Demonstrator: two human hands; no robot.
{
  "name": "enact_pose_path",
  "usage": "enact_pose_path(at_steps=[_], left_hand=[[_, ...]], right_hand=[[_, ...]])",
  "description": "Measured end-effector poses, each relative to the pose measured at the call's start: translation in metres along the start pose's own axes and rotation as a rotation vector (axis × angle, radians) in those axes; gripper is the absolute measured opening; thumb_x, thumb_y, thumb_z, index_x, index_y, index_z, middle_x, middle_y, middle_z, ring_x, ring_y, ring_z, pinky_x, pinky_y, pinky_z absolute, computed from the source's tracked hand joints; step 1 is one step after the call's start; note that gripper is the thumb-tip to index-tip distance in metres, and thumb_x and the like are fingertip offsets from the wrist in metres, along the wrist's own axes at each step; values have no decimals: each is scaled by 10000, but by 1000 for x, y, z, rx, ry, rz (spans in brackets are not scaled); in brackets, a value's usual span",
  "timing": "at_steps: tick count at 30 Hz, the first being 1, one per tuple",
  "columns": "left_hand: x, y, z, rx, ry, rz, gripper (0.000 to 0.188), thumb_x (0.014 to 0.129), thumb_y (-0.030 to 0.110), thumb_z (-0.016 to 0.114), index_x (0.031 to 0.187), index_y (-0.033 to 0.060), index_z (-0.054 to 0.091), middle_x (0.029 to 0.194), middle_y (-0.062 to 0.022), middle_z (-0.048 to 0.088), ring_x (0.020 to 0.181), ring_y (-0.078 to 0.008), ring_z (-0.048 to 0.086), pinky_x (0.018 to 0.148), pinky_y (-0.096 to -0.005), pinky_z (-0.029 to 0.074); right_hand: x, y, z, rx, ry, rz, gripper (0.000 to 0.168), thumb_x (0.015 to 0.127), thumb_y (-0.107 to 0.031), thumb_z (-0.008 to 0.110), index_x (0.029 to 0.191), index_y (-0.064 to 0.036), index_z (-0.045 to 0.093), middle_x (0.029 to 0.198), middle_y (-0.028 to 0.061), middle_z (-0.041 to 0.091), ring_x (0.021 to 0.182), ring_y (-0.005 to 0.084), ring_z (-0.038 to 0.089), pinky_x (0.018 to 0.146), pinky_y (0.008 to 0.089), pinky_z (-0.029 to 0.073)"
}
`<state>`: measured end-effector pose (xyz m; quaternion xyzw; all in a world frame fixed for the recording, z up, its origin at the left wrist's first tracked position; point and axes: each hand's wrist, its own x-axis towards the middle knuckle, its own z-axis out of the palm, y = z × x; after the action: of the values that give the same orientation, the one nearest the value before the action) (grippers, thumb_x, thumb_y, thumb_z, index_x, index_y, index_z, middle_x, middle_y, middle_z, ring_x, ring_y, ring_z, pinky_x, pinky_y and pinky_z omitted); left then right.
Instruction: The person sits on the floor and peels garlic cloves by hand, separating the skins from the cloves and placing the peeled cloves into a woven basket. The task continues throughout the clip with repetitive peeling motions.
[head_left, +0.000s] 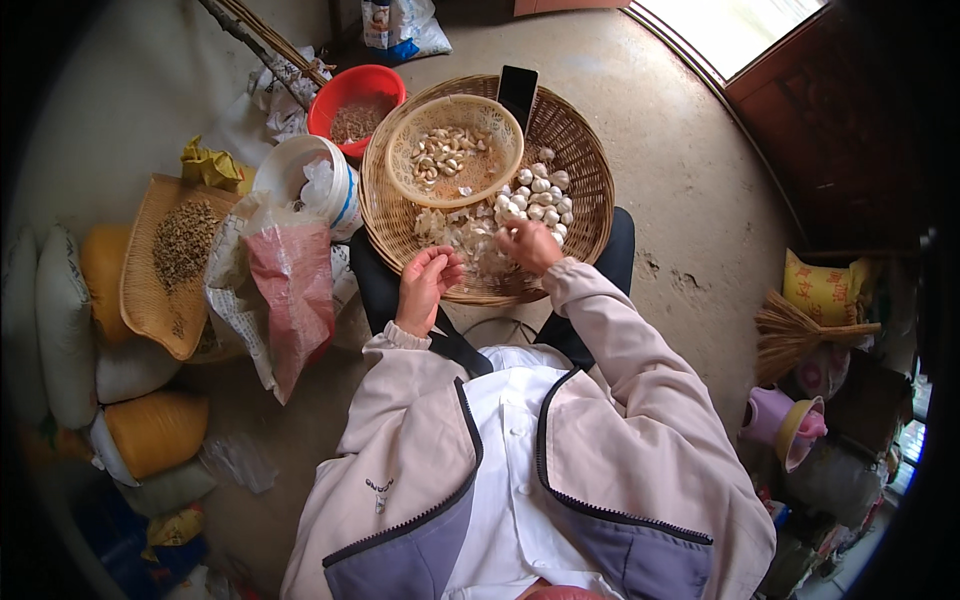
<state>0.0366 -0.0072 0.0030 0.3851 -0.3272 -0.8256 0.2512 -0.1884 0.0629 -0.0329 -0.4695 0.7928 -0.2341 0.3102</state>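
A round wicker basket (600, 150) rests across my knees. Inside it, toward the far left, sits a yellowish plastic bowl (510, 169) holding peeled or separated garlic cloves (442, 154). Whole garlic bulbs (541, 191) are heaped at the basket's right side. Loose papery garlic skins (480, 244) cover its near middle. My left hand (427, 285) is over the near left rim, fingers curled and thumb close to them; nothing shows clearly in it. My right hand (531, 246) is bent over the skins just below the bulbs, and its fingertips are partly hidden.
A smartphone (517, 94) leans at the basket's far side. To the left stand a red basin (319, 112), a white bucket (345, 199), a woven scoop (135, 285) with dried bits and a red-and-white sack (289, 277). A straw broom (787, 334) lies at right.
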Motion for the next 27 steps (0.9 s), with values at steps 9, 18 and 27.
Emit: enact_pose_path(at_steps=[9,18,27], left_hand=[[61,-56,31,1121,-152,568,156,853,88,616,952,0,699,854,-154,679,777,-257,661,727,-357,525],[95,-92,44,1423,-280,421,207,779,146,674,984,120,686,1045,-177,603,947,-369,619,800,-473,505],[80,-86,48,1401,-241,349,245,792,111,647,1022,50,591,909,-198,658,877,-388,635,780,-473,504]], right_hand=[[-12,26,-46,279,95,80,429,919,-382,608,951,36,695,770,100,699,707,138,655,622,287,498],[-47,24,-42,266,181,110,398,896,-323,651,1092,23,639,786,156,700,697,209,673,633,339,513],[-38,25,-17,78,237,-51,354,870,-291,660,1046,15,646,756,196,663,685,327,663,633,386,518]])
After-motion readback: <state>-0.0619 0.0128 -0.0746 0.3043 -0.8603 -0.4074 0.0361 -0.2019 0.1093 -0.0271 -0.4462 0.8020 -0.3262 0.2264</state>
